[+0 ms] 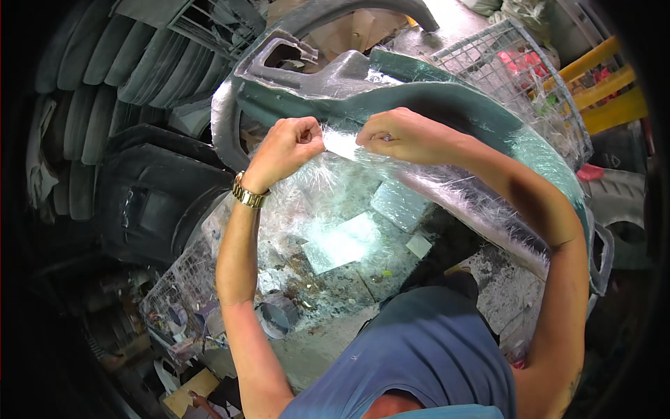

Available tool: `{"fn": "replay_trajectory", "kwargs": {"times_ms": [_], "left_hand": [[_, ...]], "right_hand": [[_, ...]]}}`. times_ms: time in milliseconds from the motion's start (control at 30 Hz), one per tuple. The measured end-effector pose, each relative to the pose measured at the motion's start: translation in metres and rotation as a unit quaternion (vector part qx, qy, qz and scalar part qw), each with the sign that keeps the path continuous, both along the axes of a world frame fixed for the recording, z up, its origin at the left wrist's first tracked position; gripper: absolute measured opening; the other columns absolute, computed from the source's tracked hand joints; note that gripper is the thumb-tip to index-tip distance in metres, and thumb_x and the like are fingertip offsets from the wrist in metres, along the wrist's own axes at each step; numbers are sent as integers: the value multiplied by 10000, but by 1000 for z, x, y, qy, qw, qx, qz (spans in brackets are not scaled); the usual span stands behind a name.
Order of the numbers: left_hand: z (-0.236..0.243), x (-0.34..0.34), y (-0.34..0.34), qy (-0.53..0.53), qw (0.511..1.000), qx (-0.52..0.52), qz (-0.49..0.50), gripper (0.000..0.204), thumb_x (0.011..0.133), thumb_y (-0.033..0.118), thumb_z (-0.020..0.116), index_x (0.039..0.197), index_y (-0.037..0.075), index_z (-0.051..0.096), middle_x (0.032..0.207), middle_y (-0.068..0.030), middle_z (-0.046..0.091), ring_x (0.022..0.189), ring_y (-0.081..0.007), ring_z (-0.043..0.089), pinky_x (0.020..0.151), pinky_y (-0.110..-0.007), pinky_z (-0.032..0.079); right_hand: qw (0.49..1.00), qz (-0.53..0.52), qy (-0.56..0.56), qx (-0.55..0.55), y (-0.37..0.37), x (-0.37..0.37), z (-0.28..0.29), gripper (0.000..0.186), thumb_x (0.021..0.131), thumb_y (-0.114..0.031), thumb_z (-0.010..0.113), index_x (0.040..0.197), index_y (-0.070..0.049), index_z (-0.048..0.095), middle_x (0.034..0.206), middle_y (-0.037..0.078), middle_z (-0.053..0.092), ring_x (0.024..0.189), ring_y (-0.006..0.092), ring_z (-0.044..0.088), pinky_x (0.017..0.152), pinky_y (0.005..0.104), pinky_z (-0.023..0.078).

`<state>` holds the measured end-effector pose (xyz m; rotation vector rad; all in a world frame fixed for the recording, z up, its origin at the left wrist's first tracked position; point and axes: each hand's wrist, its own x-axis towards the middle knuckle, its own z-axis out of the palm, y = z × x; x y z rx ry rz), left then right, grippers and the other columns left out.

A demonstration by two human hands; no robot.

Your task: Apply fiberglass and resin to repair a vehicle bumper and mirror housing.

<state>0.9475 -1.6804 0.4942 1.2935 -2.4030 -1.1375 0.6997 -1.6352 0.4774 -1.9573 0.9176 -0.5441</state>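
Between my hands stretches a small white piece of fibreglass mat [341,144] with frayed strands. My left hand [286,149], below a gold wristwatch [249,192], pinches its left end. The right end is in the closed fingers of my right hand [406,137]. Just beyond my hands lies a large curved moulded part [426,104], dark green inside, with fibre strands bristling along its rough edge. Nearer me, a bright white mat piece [342,243] and a greyish mat piece [400,204] rest on a stained surface, beside a small pale scrap [419,246].
A round grey container [277,315] stands at the near left of the stained surface. Dark moulded shells [157,199] and stacked curved parts [84,119] crowd the left. A wire mesh basket [520,84] and yellow bars [600,91] are at the far right.
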Motion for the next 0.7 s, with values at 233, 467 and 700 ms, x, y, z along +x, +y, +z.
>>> {"fn": "replay_trajectory", "kwargs": {"times_ms": [233, 467, 700], "left_hand": [[36, -8, 27, -146, 982, -116, -22, 176, 774, 87, 569, 941, 69, 621, 872, -104, 628, 651, -287, 608, 612, -367, 482], [18, 1, 47, -150, 967, -165, -124, 417, 783, 41, 548, 1184, 153, 580, 1157, -54, 603, 838, -265, 644, 716, -366, 526], [54, 18, 44, 87, 973, -169, 129, 336, 931, 159, 436, 1253, 103, 509, 951, -89, 557, 756, -198, 567, 701, -304, 456]], "right_hand": [[998, 21, -1, 54, 14, -4, 7, 246, 831, -156, 617, 974, 43, 634, 921, 172, 638, 836, 268, 643, 726, 350, 503], [996, 45, 66, 34, 18, 4, 16, 318, 832, -235, 650, 990, 41, 629, 930, 172, 638, 834, 270, 639, 736, 354, 501], [996, -21, -85, 0, -14, 17, 51, 348, 841, -142, 668, 1129, 29, 574, 962, 154, 650, 847, 218, 627, 731, 324, 503]]}}
